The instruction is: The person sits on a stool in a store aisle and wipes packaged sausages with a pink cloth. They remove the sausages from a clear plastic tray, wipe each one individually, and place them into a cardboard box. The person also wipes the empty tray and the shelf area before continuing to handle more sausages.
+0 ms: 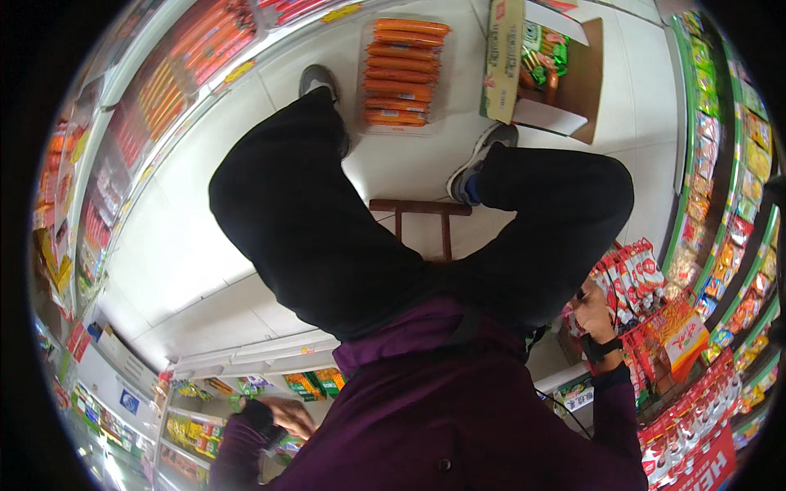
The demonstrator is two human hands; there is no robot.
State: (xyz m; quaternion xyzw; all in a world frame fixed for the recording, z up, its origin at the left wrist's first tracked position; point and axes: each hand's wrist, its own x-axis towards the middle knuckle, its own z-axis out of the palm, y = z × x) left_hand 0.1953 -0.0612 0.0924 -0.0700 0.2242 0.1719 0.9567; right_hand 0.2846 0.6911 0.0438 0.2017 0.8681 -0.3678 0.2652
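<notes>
My left hand (290,417) is low on the left, close to the side of my purple jacket. It is blurred and its fingers are partly hidden, so its grip cannot be made out. By the outer side of my right thigh is my right hand (591,310), its fingers bent, with a dark band on the wrist. Whether something pinkish at its fingertips is held is unclear. Red-and-white snack packets (635,270) hang just beyond it. On the floor before me, a clear plastic tray (437,92) contains several orange-wrapped sausages (402,73).
An open cardboard box (586,92) with sausages and green packets stands by my right shoe (482,156). Wooden stool legs (420,207) show between my knees. Sausage shelves (132,67) curve along the left; snack racks (691,178) line the right. Behind me are more shelves (245,365).
</notes>
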